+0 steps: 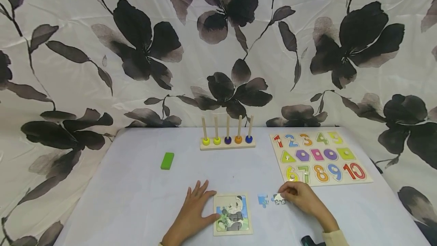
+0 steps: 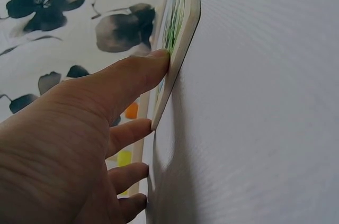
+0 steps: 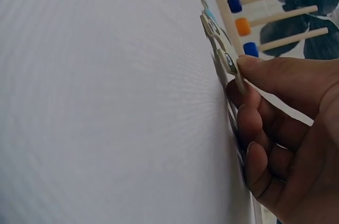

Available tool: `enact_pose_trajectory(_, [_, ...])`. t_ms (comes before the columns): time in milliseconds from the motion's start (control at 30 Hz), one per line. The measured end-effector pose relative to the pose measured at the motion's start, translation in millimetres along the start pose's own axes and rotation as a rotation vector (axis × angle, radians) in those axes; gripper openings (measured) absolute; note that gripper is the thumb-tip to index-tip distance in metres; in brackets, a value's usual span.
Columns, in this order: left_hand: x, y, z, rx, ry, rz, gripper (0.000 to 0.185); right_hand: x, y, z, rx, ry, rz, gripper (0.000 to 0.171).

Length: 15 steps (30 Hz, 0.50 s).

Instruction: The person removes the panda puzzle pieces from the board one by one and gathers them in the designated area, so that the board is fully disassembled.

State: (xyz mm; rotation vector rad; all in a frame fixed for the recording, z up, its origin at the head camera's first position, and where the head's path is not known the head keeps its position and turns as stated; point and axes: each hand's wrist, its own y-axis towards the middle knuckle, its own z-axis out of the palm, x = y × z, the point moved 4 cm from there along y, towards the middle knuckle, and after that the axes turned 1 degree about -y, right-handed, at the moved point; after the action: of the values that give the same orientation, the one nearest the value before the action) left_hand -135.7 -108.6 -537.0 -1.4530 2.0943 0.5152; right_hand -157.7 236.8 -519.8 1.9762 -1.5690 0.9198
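Note:
A panda jigsaw puzzle point(image 1: 233, 234) in a pale wooden frame lies at the table's near middle, part of its top left showing bare wood. My left hand point(image 1: 194, 212) rests at its left side, thumb on the frame's edge and fingers spread; the left wrist view shows the thumb point(image 2: 143, 68) touching that edge. To the right, my right hand point(image 1: 304, 198) pinches a puzzle piece point(image 1: 278, 199) with a panda face between thumb and forefinger. In the right wrist view that piece point(image 3: 225, 54) is tilted up at the fingertips. A blue puzzle piece point(image 1: 263, 200) lies between it and the frame.
A wooden peg stand point(image 1: 228, 146) with colored beads stands at the back. A number and shape board point(image 1: 327, 158) lies at the right, just beyond my right hand. A green block point(image 1: 167, 161) sits at the left. Some dark object point(image 1: 308, 240) is at the near edge.

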Motion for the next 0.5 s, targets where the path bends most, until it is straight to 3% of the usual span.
enact_pose_trajectory(500, [-2.4,-2.2,-1.8,-0.004,0.000,0.004,0.065,2.1,-0.1,0.4,-0.019,0.013,-0.009,0.008])
